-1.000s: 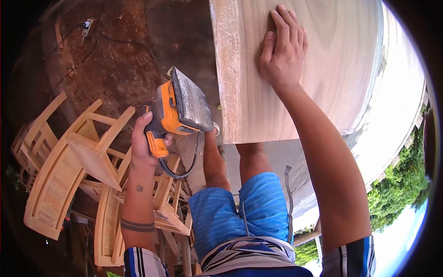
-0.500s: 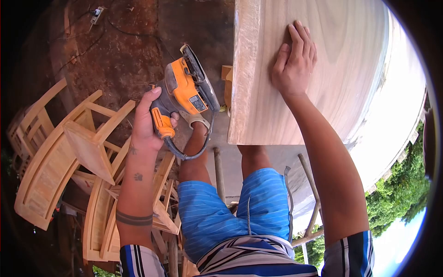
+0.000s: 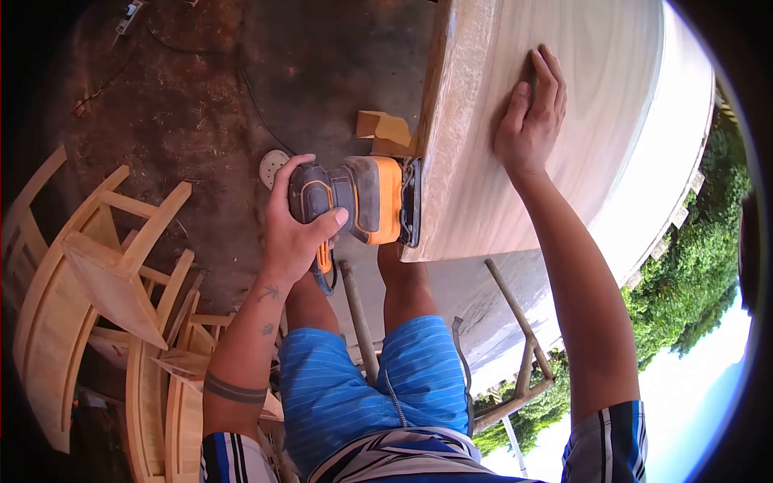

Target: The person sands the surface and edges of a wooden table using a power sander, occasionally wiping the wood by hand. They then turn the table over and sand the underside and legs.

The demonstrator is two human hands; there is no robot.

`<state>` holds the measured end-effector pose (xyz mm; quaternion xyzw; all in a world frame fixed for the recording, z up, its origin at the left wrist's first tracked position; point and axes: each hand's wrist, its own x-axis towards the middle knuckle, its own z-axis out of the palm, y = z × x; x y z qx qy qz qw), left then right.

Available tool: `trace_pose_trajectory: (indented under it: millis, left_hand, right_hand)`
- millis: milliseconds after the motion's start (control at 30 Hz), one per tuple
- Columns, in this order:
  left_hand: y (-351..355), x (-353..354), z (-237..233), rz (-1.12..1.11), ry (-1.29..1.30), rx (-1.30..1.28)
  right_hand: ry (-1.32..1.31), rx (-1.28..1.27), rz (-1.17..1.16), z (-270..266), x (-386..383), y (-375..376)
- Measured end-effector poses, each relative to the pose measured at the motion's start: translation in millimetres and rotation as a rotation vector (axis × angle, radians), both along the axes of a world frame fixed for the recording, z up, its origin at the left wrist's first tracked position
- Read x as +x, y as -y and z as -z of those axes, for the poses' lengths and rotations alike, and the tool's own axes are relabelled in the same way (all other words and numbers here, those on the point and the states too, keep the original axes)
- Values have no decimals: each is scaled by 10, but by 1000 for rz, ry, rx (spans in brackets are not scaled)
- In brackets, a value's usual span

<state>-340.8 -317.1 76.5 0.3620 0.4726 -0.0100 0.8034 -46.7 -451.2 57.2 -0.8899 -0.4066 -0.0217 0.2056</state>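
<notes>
My left hand (image 3: 302,213) is wrapped round the dark grip of an orange and grey power sander (image 3: 372,200). The sander is turned sideways, its flat pad (image 3: 411,201) up against the near-left edge of a large wooden panel (image 3: 600,105); whether the pad fully touches is hard to tell. That edge (image 3: 459,121) looks pale and rough beside the smoother grained top. On the top face rests my right hand (image 3: 531,121), flat, fingers stretched out and holding nothing.
Several unfinished wooden chair frames (image 3: 105,266) are piled at the left. Bent sandpaper-coloured sheets (image 3: 385,129) and a round holed disc (image 3: 274,167) lie on the stained floor. A dark cord (image 3: 254,101) runs across it. Wooden legs (image 3: 519,322) stand below the panel.
My left hand has turned the sander from tilted up to sideways and brought it against the panel's edge. My view has shifted a little; my right hand still lies on the panel.
</notes>
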Motion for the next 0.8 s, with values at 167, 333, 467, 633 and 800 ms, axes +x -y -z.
trace_pose_trajectory:
  millis: [167, 333, 467, 633, 800]
  left_hand:
    - [-2, 50, 118, -84, 70, -87]
    - [-256, 385, 178, -135, 117, -32]
    - [-296, 330, 248, -52, 95, -57]
    - [11, -76, 165, 12, 10, -122]
    - [-1, -32, 54, -16, 4, -98]
  right_hand:
    - [-10, -36, -1, -25, -15, -17]
    - [-19, -42, -1, -29, -16, -10]
    - [-32, -68, 26, -26, -21, -34]
    - [-40, -74, 18, -47, -30, -20]
    - [-34, -80, 24, -53, -31, -32]
